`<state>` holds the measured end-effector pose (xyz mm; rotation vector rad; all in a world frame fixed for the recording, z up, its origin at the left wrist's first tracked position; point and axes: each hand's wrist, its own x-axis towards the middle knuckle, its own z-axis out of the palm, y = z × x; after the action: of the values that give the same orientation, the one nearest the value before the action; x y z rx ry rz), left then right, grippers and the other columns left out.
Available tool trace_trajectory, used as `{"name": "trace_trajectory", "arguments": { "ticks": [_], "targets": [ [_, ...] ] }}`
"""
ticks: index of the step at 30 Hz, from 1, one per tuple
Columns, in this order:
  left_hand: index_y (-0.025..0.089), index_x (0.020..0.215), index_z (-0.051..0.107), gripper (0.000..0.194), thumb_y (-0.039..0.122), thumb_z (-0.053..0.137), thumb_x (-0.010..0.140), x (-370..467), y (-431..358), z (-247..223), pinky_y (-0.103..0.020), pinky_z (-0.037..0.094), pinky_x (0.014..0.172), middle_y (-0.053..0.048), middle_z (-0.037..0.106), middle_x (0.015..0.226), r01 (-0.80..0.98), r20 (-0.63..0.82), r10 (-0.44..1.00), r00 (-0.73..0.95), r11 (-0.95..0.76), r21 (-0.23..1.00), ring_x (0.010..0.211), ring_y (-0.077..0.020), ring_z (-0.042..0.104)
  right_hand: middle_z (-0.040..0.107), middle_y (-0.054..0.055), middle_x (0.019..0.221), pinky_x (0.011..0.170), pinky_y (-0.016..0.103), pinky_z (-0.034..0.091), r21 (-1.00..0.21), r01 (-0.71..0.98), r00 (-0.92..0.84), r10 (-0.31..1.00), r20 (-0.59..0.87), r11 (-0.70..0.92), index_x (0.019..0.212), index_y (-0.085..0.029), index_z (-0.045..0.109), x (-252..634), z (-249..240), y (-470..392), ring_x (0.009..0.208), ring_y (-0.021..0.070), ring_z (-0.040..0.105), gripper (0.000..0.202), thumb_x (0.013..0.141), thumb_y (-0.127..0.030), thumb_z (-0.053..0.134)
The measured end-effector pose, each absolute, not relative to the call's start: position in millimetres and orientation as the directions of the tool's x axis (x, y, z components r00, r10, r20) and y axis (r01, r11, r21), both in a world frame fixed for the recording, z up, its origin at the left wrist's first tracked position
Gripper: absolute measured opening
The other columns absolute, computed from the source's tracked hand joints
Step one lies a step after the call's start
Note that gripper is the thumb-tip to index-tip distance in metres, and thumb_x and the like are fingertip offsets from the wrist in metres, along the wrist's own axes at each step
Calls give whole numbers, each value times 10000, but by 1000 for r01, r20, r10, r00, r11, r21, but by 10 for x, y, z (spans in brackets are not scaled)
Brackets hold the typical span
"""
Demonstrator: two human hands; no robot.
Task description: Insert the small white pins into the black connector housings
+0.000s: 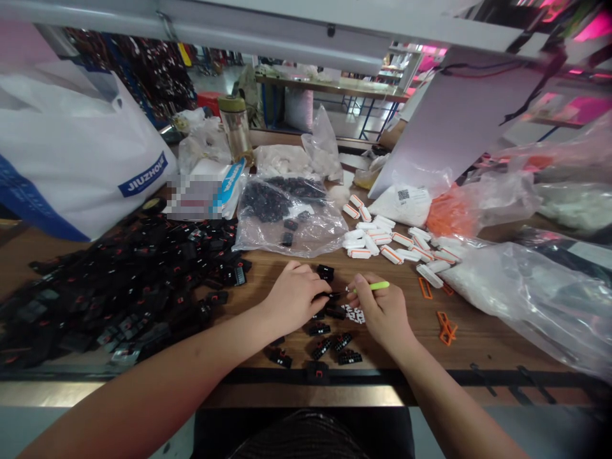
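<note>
My left hand [297,294] has its fingers curled and pressed onto a small black connector housing, which is mostly hidden under the fingertips. A thin pointed tool with a yellow-green handle [379,285] is pinched in my right hand [382,312], its tip pointing left toward the left fingertips. Between the hands and just below lie several black connector housings [343,342], with another black housing [326,273] beyond the left fingers. Beside the right fingers is a small pile of white pieces [354,313], partly covered by that hand.
A large heap of black connectors [143,287] spreads over the left side. Behind are a clear bag of black parts [291,204] and a bottle [235,127]. White-and-orange pieces [382,236], orange frames [445,328] and plastic bags [530,287] lie right. A white bag [81,140] stands far left.
</note>
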<state>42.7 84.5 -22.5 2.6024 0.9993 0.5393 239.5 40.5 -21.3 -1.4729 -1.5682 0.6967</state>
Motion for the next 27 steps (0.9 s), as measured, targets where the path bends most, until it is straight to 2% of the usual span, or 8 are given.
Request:
{"name": "trace_trajectory", "arguments": {
  "ticks": [3,11,20,25,27],
  "targets": [
    [235,947,726,83,261,665,897,428,846,-228,-425,382,857,-8,742,874,574,240,688,685,-712,404,895,-233,620,680,35,651,520,244,505,-841,515,33,976,215,167,755,-183,650,2395,-209,400,545,157,663,391,984,-450,482],
    [229,949,726,82,258,684,884,429,847,-226,-417,377,857,-3,741,873,574,234,695,679,-703,421,896,-228,620,671,22,620,491,231,498,-903,402,117,970,214,151,760,-173,665,2374,-231,364,505,146,645,345,950,-438,554],
    [233,943,726,79,252,675,886,435,846,-232,-422,378,859,-7,738,867,575,235,692,683,-707,411,895,-231,619,676,27,638,521,247,497,-860,486,67,974,216,157,764,-184,645,2372,-230,397,516,152,653,389,985,-459,481],
    [223,963,726,95,239,680,882,426,858,-213,-417,382,865,-13,742,882,580,238,694,679,-707,405,901,-231,621,681,37,675,596,269,495,-743,621,-68,962,263,247,752,-202,632,2320,-202,400,599,166,655,367,996,-416,461],
    [224,962,724,93,233,674,884,422,869,-208,-418,381,871,-15,744,889,589,242,701,670,-701,401,907,-233,624,682,40,688,600,270,496,-737,617,-88,955,283,276,745,-204,638,2313,-209,385,609,167,653,368,995,-409,463]
  ]
}}
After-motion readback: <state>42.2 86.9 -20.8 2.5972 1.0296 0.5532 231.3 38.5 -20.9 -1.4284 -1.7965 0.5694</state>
